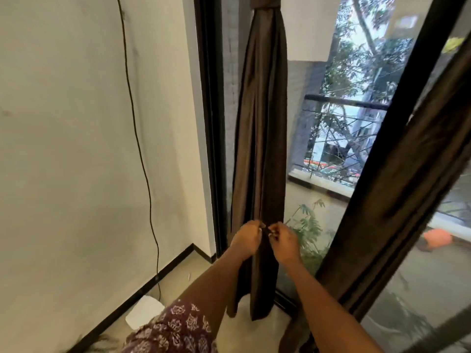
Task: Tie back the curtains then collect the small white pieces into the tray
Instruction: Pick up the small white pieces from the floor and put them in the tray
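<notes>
Two hands, left hand [246, 238] and right hand [283, 241], fingers curled, pinching the bunched brown curtain [262, 138] low down, beside the black window frame [210, 123]; knotted higher up.

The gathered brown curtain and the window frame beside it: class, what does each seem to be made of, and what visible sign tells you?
Curtain: probably a smooth woven fabric, satin-like, since its long folds carry a soft sheen. Window frame: a dark, rigid, straight-edged material, possibly painted metal or wood; the look leaves it open.
</notes>
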